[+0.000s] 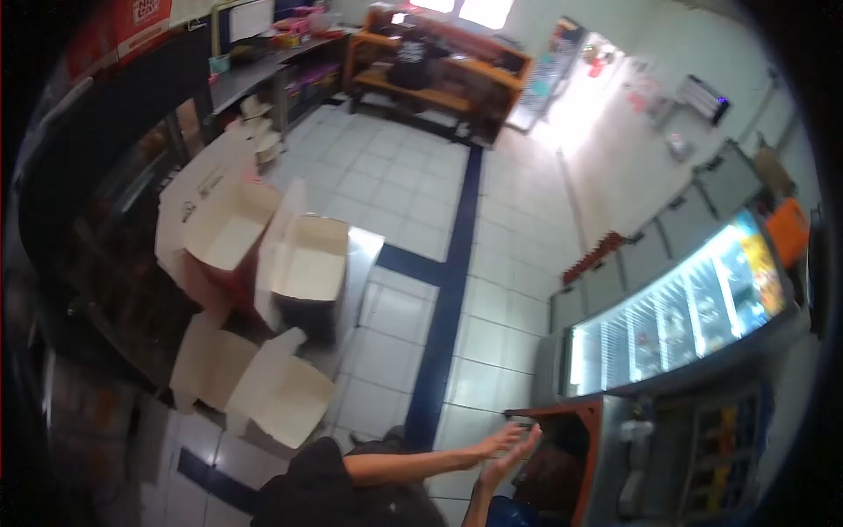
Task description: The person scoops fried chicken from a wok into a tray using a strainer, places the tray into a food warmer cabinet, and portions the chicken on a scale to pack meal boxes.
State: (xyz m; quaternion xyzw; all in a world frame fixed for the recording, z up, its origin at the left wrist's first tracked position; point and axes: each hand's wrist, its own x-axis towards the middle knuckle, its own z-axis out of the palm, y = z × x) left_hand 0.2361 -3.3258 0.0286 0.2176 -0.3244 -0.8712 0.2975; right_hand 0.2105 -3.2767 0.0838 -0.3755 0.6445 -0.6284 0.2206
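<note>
At the lower centre-right, my left hand (pixel 499 444) has its fingers spread and holds nothing. Just beside it, my right hand (pixel 518 457) is raised with its fingers stretched out, also with nothing in it. The two hands are close together, and whether they touch is unclear. Nearest to them is an orange-framed opening (pixel 593 448) of a cabinet on the right. Away to the left stand several open paper boxes, among them a dark box (pixel 312 259) and a red box (pixel 230 230), both with pale insides that look bare.
A lit glass-front fridge (pixel 676 307) runs along the right wall. A person in dark clothes (pixel 411 63) is by a wooden bench (pixel 439 88) at the back. A metal counter (pixel 250 77) stands at the upper left. White floor tiles (pixel 395 176) with dark blue bands lie between.
</note>
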